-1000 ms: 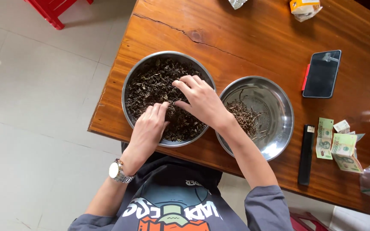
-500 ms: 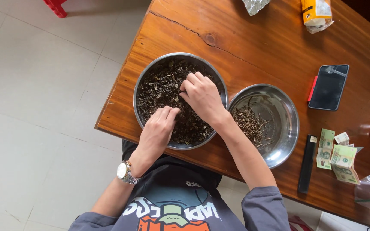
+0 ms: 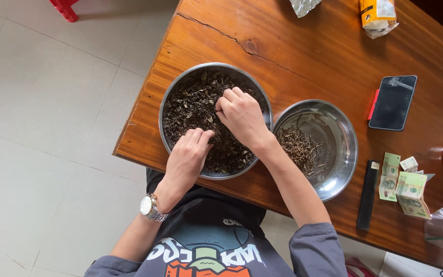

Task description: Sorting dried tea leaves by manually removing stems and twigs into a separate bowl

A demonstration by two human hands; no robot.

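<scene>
Your left hand (image 3: pixel 189 154) and right hand (image 3: pixel 241 114) rest in the leaf bowl (image 3: pixel 169 100) at the worktop (image 3: pixel 293 56) edge, fingers curled together, pinching dried leaves (image 3: pixel 190 102); picked stems (image 3: pixel 296 146) lie apart in the second bowl (image 3: pixel 345 128) alongside.

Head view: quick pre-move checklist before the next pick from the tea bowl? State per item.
1. Both hands in the large bowl: ok. Left hand and right hand rest on the dried leaves.
2. Right hand holds a piece: cannot tell. Its fingertips are curled together and hide what is between them.
3. Small bowl within reach: ok. It sits beside the large bowl on the right hand's side, with a pile of stems in it.
4. Room left in the small bowl: ok, mostly bare metal.
5. Large bowl safely on the table: ok, though near the front edge.
6. Phone and banknotes clear of the bowls: ok.
</scene>
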